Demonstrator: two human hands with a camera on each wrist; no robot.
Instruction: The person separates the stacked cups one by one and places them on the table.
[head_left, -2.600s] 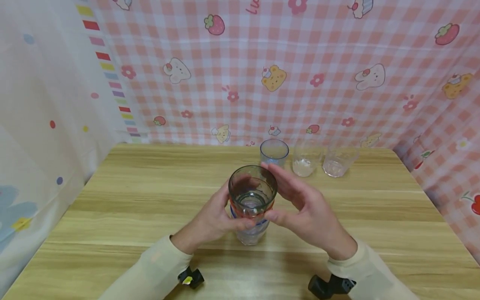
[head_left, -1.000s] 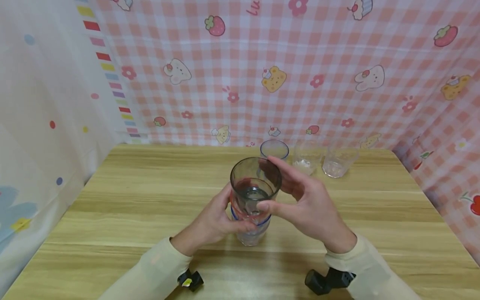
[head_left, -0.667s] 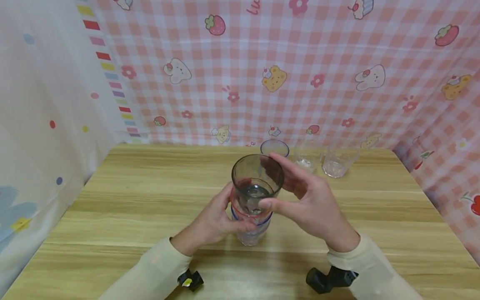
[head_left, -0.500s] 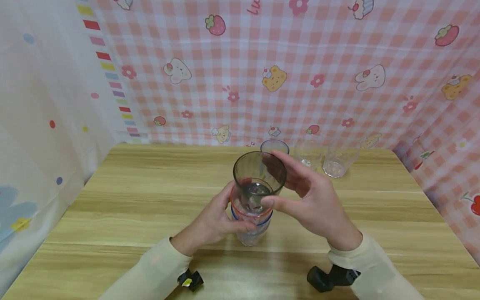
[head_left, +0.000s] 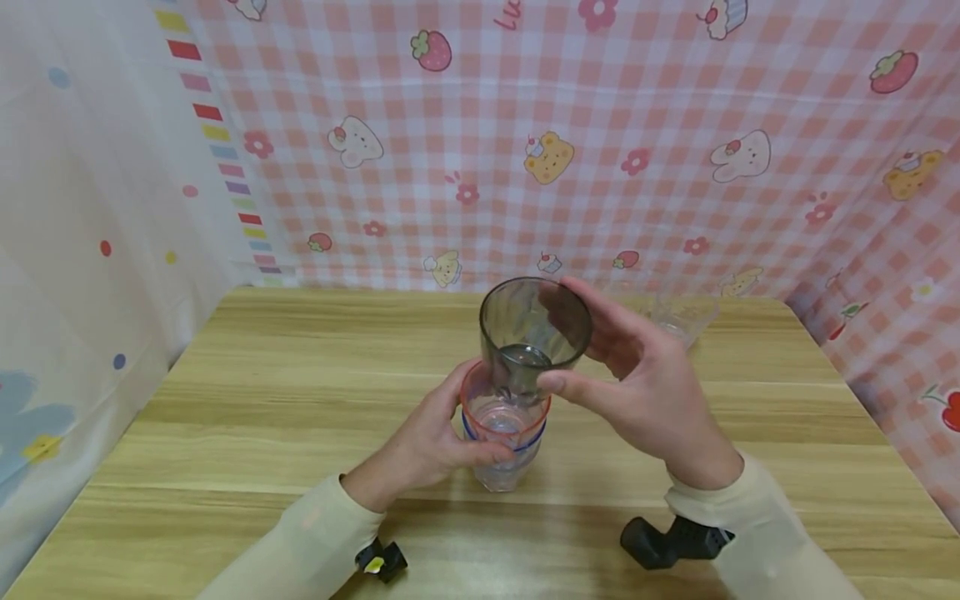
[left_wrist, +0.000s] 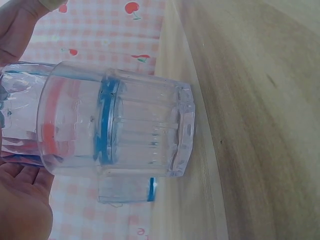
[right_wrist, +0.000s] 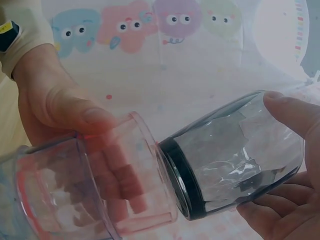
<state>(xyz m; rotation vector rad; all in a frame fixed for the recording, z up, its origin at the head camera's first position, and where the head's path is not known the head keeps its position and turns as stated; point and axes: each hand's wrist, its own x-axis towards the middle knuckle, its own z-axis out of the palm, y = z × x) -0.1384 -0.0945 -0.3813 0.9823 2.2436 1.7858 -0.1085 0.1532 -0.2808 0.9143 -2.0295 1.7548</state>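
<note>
Your left hand [head_left: 431, 435]: curled round the cup stack [head_left: 519, 430] | your right hand [head_left: 651, 392]: gripping the smoky cup [head_left: 534, 325], tilted above the stack | you should straighten it, bracing the stack

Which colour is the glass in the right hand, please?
The glass is smoky grey, clearest in the right wrist view.

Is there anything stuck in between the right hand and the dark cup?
No, nothing visible. The right hand grips the dark cup directly, with its thumb and fingers on the sides. The red-rimmed cup is near the dark cup's base, held by the left hand, so it isn't in between.
</note>
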